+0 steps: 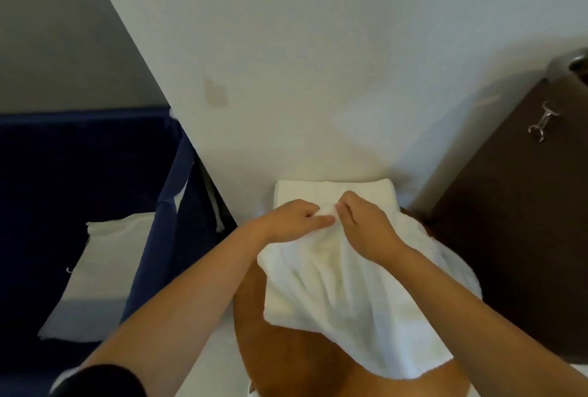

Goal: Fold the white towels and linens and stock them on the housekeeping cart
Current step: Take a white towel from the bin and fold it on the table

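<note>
A loose white towel (346, 298) lies spread over a round brown wooden table (286, 361). My left hand (296, 216) and my right hand (362, 221) meet at the towel's far edge, and each pinches a bunch of the cloth between thumb and fingers. Just beyond the hands, a folded white towel (334, 191) sits flat against the wall. Another folded white linen (92, 272) lies at the left inside a dark blue fabric cart (165, 205).
A white wall (318, 62) rises directly behind the table. At the right stands a dark brown cabinet (509, 221) with a metal hook (542, 123). The blue cart fills the left side.
</note>
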{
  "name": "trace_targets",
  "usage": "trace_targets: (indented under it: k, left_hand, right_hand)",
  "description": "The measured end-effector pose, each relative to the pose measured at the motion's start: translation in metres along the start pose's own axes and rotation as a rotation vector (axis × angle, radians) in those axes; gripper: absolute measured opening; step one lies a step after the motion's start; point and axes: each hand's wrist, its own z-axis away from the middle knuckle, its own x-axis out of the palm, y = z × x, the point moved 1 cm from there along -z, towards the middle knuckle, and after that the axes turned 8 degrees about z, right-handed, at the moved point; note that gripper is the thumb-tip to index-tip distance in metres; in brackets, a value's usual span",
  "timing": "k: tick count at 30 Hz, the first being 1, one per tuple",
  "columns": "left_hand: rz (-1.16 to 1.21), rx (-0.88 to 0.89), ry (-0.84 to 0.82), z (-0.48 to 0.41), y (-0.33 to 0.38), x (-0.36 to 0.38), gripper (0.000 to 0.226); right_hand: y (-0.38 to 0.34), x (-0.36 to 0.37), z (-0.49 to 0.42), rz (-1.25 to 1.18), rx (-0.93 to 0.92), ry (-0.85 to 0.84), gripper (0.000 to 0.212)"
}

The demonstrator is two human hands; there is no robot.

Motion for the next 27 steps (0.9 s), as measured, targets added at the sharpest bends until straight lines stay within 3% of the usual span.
trace_targets:
  k: [3, 6, 9, 12, 15, 17, 19, 20, 21, 25, 27]
  left_hand:
    - [0.028, -0.068, -0.123, 0.01, 0.025, -0.021, 0.059]
    - [0.02, -0.067, -0.152, 0.013, 0.041, -0.027, 0.05]
    - [0.047, 0.035, 0.038, 0.01, 0.061, -0.032, 0.059]
    - [0.203, 0.256, 0.324, 0.027, 0.103, -0.054, 0.04]
    - [0.284, 0.52, 0.433, 0.055, 0.161, -0.077, 0.04]
    - [0.047, 0.669, 0.359, 0.073, 0.194, -0.076, 0.044]
    - [-0.153, 0.726, 0.298, 0.084, 0.215, -0.067, 0.049]
    - [-0.146, 0.737, 0.274, 0.089, 0.22, -0.063, 0.048]
    - [-0.078, 0.743, 0.254, 0.091, 0.221, -0.062, 0.048]
    - [0.265, 0.664, 0.093, 0.096, 0.206, -0.065, 0.036]
    - [0.368, 0.566, -0.017, 0.095, 0.189, -0.064, 0.057]
  right_hand:
    - [-0.022, -0.043, 0.003, -0.04, 0.029, 0.15, 0.021]
    - [-0.043, -0.088, 0.013, -0.14, 0.043, 0.323, 0.022]
    - [-0.056, -0.13, 0.024, -0.289, 0.05, 0.476, 0.025]
    - [-0.058, -0.163, 0.036, -0.31, 0.074, 0.58, 0.033]
    - [-0.056, -0.181, 0.042, -0.19, 0.139, 0.49, 0.022]
    - [-0.066, -0.186, 0.047, -0.299, 0.09, 0.36, 0.005]
    - [-0.084, -0.188, 0.048, -0.415, -0.012, 0.188, 0.016]
    - [-0.093, -0.188, 0.048, -0.416, -0.062, 0.133, 0.012]
    - [-0.102, -0.189, 0.049, -0.396, -0.088, 0.114, 0.004]
    - [-0.118, -0.197, 0.052, -0.504, -0.088, 0.227, 0.021]
    - [-0.124, -0.203, 0.054, -0.635, -0.11, 0.254, 0.018]
